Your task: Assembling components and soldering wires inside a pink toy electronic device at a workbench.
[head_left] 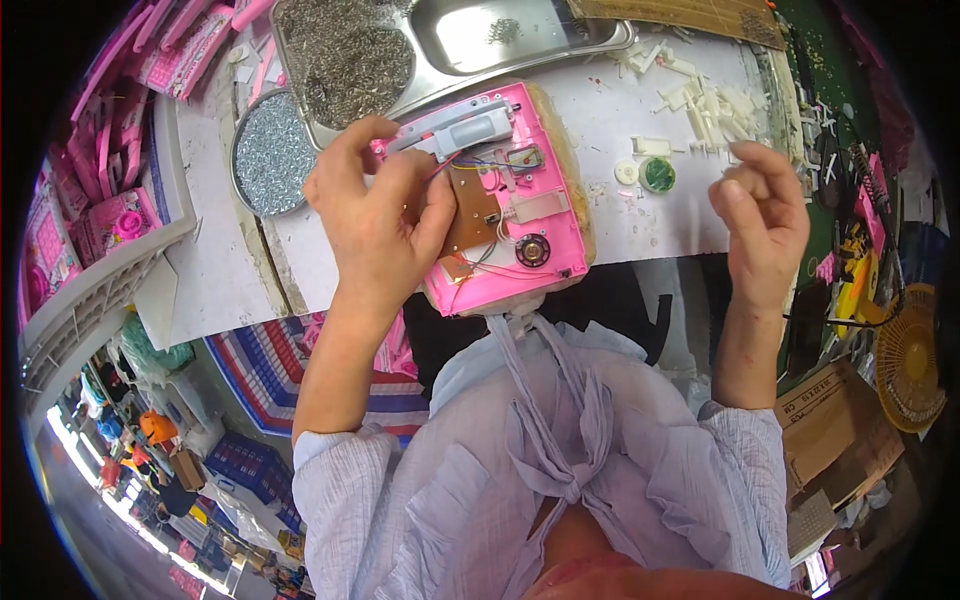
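Note:
An open pink plastic toy housing [545, 205] lies on the white work table [640, 215], showing a brown circuit board [470, 215], thin wires, a small round speaker [532, 249] and a grey-white part [470, 125] at its top. My left hand [375, 205] rests on the housing's left side, fingers pressing on the board and the pink edge. My right hand [760, 225] hovers to the right of the housing, fingers loosely curled, fingertips close to a heap of small white plastic parts [715, 105]. I cannot make out anything between its fingers.
A round tin of small silver screws [272, 152] sits left of the housing. A steel tray [455, 40] with metal springs stands behind it. A white disc [627, 172] and a green disc [657, 175] lie nearby. A grey crate of pink parts [110, 215] is at left, a yellow fan [910, 365] at right.

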`<state>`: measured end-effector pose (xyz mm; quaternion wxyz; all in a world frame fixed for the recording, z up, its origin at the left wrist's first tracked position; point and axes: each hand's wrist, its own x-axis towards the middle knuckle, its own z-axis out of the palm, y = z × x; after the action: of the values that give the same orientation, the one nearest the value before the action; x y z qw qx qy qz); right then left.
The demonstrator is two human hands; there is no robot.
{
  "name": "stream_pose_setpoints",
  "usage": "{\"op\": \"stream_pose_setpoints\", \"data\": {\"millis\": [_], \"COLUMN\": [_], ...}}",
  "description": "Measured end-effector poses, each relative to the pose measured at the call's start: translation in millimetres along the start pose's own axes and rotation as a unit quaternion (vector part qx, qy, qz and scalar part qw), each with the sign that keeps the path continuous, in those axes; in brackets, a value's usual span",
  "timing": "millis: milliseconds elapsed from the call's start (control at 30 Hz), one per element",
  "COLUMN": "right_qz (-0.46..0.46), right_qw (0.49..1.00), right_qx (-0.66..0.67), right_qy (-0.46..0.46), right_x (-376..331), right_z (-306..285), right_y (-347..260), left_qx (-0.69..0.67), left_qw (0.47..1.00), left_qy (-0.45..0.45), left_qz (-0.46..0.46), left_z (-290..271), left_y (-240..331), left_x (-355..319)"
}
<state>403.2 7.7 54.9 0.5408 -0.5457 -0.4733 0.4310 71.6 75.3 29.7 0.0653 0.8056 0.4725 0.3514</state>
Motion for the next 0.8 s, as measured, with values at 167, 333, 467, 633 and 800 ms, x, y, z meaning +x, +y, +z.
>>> {"op": "stream_pose_setpoints", "data": {"millis": [167,333,467,633,800], "right_qz": [-0.049,-0.15,-0.15,-0.169,-0.114], "right_qw": [0.981,0.902,0.844,0.796,0.796], "right_qx": [-0.149,-0.369,-0.469,-0.531,-0.552], "right_qy": [-0.11,-0.166,-0.212,-0.234,-0.222], "right_x": [24,47,56,54,51], "right_z": [56,98,104,116,120], "right_y": [14,8,-6,-20,-19], "left_qx": [-0.011,0.01,-0.002,-0.013,0.017], "left_qw": [0.997,0.992,0.992,0.989,0.986], "left_qy": [-0.031,-0.061,-0.072,-0.069,-0.089], "left_qz": [0.073,0.108,0.105,0.128,0.14], "left_z": [4,10,6,11,17], "left_y": [18,13,10,10,9], "left_x": [10,26,23,22,23]}}
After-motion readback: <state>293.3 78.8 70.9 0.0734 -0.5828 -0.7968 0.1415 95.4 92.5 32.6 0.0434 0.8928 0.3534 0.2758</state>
